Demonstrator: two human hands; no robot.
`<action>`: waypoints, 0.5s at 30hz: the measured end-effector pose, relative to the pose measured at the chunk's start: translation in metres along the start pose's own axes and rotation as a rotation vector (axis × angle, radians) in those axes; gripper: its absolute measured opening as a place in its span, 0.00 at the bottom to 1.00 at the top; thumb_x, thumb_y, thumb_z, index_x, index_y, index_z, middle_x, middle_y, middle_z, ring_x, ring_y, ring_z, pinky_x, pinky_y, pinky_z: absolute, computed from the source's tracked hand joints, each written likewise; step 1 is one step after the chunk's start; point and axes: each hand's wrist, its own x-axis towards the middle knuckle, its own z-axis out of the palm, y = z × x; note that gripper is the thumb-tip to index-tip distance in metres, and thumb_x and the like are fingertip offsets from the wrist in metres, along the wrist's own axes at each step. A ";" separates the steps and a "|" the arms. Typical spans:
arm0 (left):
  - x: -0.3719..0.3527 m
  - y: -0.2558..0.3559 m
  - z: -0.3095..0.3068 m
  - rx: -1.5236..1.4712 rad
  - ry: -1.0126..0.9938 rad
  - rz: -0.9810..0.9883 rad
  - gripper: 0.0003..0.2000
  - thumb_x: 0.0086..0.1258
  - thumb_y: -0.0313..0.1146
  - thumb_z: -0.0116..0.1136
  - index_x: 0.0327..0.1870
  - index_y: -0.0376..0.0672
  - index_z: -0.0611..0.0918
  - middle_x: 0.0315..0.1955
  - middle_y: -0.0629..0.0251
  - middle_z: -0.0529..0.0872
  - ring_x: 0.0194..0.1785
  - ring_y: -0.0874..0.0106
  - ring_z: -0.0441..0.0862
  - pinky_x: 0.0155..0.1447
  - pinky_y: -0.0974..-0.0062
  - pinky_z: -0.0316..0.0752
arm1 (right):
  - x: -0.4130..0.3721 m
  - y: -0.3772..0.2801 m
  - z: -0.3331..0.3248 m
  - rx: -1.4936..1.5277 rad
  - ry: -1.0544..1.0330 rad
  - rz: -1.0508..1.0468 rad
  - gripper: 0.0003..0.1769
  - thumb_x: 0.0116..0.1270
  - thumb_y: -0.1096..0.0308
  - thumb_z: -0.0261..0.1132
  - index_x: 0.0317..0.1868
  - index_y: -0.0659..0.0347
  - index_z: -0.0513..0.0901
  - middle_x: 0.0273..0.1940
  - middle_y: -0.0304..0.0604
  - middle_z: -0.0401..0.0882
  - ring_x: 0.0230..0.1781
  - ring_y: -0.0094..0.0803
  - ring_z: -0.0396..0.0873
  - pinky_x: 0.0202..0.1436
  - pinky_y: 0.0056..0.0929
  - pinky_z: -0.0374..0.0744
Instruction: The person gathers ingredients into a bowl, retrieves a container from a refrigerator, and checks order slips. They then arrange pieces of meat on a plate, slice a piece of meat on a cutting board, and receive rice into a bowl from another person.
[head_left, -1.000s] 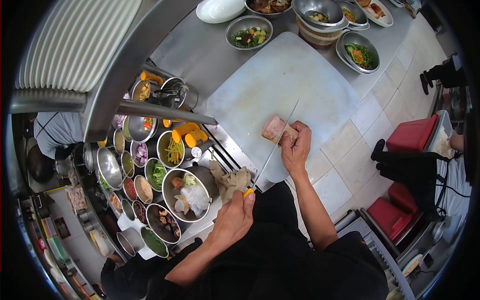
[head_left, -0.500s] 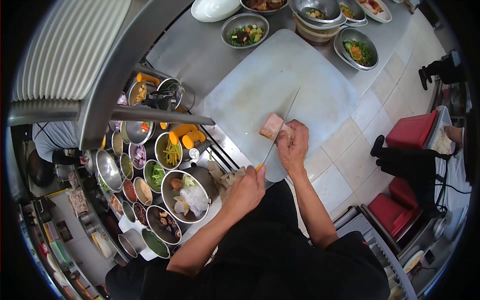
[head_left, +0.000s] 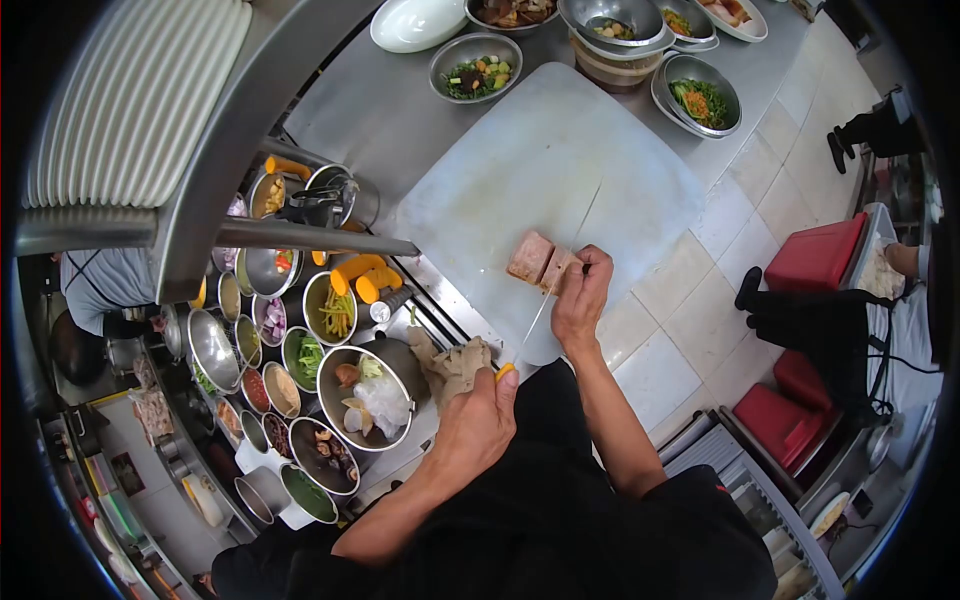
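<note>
My left hand [head_left: 472, 425] is closed around the yellow handle of a knife [head_left: 507, 371]. The thin blade, seen almost edge-on, points up and away across a white cutting board [head_left: 480, 190] and passes at the meat. A pinkish block of meat [head_left: 530, 257] with a browned side lies on the board's near part. A narrow gap separates it from a piece of meat [head_left: 557, 268] on its right. My right hand [head_left: 582, 300] is closed on that right-hand piece, fingertips close beside the blade; its grip is partly hidden.
Bowls of chopped vegetables [head_left: 476, 70] stand beyond the board. At left are many metal containers [head_left: 335, 310] of ingredients, a pot [head_left: 368, 398], a crumpled cloth [head_left: 455, 365] and a steel rail [head_left: 320, 237]. Stacked plates [head_left: 140, 110] sit upper left. Another person [head_left: 850, 325] stands at right.
A gap has appeared between the block and the piece on its right. The blade has turned nearly edge-on, and my left hand has shifted slightly nearer to me. The whole view has moved a little.
</note>
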 end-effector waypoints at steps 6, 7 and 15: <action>-0.027 0.006 -0.024 0.071 -0.136 -0.151 0.20 0.75 0.43 0.40 0.35 0.31 0.70 0.17 0.35 0.76 0.25 0.36 0.75 0.30 0.45 0.70 | 0.003 0.001 0.002 -0.087 -0.011 -0.080 0.08 0.63 0.79 0.51 0.43 0.69 0.67 0.41 0.56 0.69 0.42 0.49 0.68 0.48 0.40 0.69; -0.030 0.007 -0.027 0.074 -0.197 -0.227 0.20 0.74 0.43 0.41 0.35 0.30 0.70 0.17 0.35 0.76 0.26 0.36 0.75 0.31 0.45 0.70 | 0.003 0.000 0.002 -0.086 -0.013 -0.073 0.08 0.63 0.79 0.51 0.43 0.69 0.67 0.41 0.56 0.69 0.42 0.49 0.68 0.48 0.40 0.69; 0.008 0.000 0.003 0.038 -0.037 -0.038 0.19 0.73 0.41 0.43 0.32 0.30 0.71 0.20 0.33 0.77 0.28 0.36 0.76 0.34 0.45 0.71 | 0.005 0.002 0.000 -0.068 -0.053 -0.045 0.07 0.62 0.79 0.50 0.41 0.68 0.70 0.40 0.56 0.71 0.41 0.50 0.69 0.47 0.40 0.70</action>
